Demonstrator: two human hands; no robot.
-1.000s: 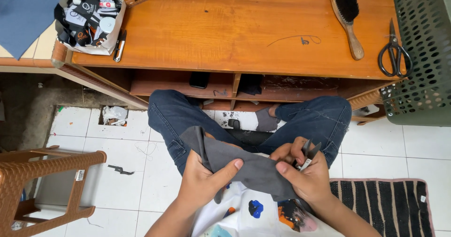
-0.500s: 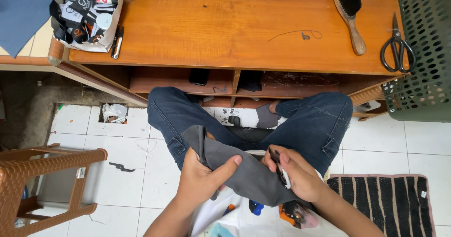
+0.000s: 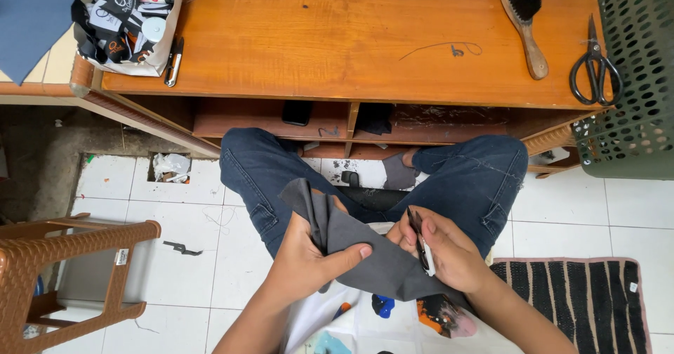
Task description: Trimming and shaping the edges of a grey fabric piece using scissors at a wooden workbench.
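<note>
Left hand (image 3: 309,256) pinches a dark grey cloth (image 3: 365,252), thumb across its face, fingers closed behind a fold. Right hand (image 3: 442,252) closed on the cloth's other edge and on a small dark tool (image 3: 418,238); tool type unclear. Cloth held over the lap, above jeans (image 3: 463,178), in front of the wooden table (image 3: 351,38). Scissors (image 3: 595,66) and brush (image 3: 523,17) lie on the table, well apart from both hands.

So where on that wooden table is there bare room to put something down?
The widest bare patch on the table runs from the bag of labels across to the brush. A narrower strip lies between brush and scissors. The left corner is crowded. Both hands, left hand and right hand, hold grey cloth over the lap.
</note>
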